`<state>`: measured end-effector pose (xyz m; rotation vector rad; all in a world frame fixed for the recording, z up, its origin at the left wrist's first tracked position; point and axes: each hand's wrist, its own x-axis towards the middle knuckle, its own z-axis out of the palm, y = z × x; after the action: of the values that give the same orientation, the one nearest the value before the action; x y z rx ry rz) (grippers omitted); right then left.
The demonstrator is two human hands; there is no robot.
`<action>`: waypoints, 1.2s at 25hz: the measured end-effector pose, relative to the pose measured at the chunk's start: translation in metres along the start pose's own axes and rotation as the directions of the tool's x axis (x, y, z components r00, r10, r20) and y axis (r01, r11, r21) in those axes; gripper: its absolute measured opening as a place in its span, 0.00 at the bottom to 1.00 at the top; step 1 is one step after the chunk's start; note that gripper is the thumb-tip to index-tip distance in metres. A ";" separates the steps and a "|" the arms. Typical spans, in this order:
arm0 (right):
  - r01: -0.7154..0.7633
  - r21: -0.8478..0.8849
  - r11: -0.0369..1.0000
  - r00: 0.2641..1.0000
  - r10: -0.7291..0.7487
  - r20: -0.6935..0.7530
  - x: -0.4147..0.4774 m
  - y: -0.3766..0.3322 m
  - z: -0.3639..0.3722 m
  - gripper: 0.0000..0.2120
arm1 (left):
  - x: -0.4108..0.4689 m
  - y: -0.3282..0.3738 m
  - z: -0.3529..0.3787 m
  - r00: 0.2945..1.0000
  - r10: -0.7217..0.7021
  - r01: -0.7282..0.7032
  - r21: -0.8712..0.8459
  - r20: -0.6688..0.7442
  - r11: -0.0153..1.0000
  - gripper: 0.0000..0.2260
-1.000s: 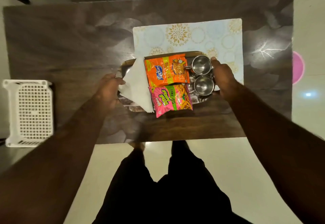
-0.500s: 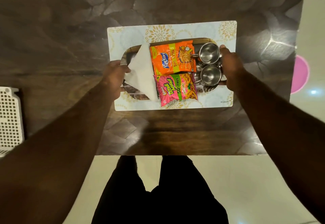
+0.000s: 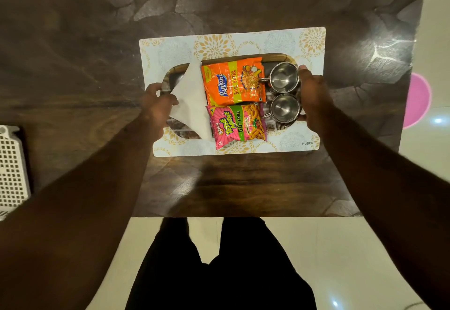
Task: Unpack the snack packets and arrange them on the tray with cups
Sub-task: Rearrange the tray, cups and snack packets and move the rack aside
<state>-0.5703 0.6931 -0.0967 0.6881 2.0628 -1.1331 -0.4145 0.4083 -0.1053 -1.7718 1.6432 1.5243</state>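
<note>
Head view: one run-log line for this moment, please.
tray on placemat | left hand, right hand at its ends | two snack packets, napkin, two cups aboard

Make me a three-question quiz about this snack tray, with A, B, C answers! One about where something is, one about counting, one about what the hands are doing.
1. Where is the pink packet?
A. nearer the person than the orange packet
B. in the basket
C. on the floor

2. How many cups are on the tray?
A. one
B. two
C. four

3. What are the hands doing?
A. tearing a packet
B. lifting a cup
C. gripping the tray's ends

Answers: 1 A, it lies just below the orange one. 2 B, two steel cups side by side. 3 C, left hand and right hand are at opposite ends.
</note>
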 end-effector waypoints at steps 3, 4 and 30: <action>0.043 -0.025 0.999 0.998 -0.044 -0.040 -0.003 0.005 0.001 0.25 | 0.002 -0.001 0.004 0.996 0.085 -0.081 0.116 -0.032 0.990 0.26; 0.051 -0.016 0.999 0.998 -0.052 -0.048 -0.004 0.006 0.002 0.26 | 0.002 -0.001 0.005 0.995 0.091 -0.085 0.144 -0.040 0.986 0.28; 0.475 -0.547 0.689 0.864 -0.484 0.141 -0.023 -0.005 0.014 0.26 | -0.038 -0.020 0.031 0.705 0.587 -0.532 0.844 0.397 0.068 0.24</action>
<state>-0.5552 0.6758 -0.0817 -0.1628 2.5001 -0.6793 -0.4044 0.4592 -0.0956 -0.4475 2.6153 0.2840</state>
